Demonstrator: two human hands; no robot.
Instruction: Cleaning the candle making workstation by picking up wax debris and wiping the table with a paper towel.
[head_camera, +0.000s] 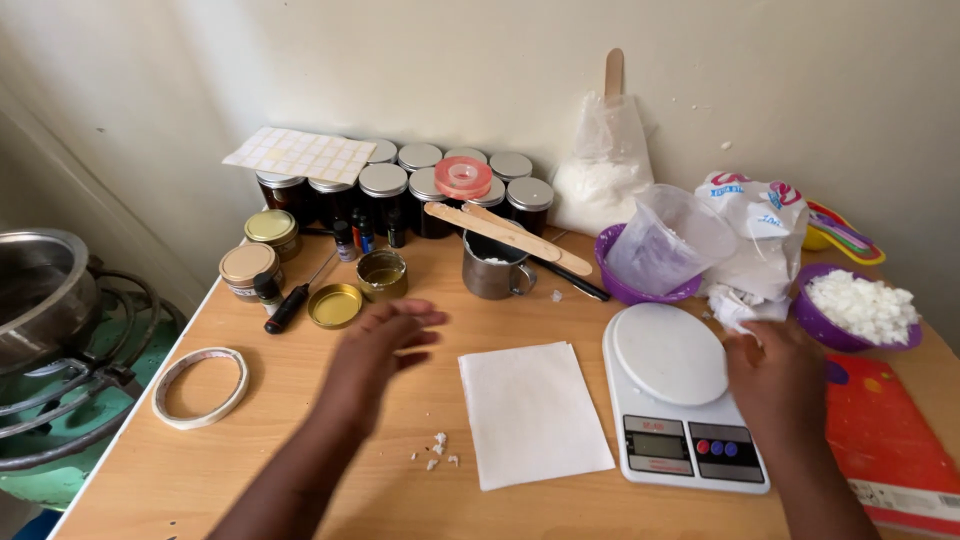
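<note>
- Left hand (385, 345): open, fingers spread, hovering over the wooden surface (300, 440) beside the white paper sheet (530, 412).
- Right hand (775, 385): loosely curled, empty, resting at the white kitchen scale (680, 390).

White label sheet (300, 153) atop dark jars; grey scale screen (657, 442) – front right; red box (890, 440) at right edge

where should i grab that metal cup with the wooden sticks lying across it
Take the metal cup by its side handle, which sticks out at the lower right of the body toward the scale. Come in from the front right, low, probably with the right hand, which is nearer. Two wooden sticks lie loose across the rim, so a grip from above would likely knock them off.
</note>
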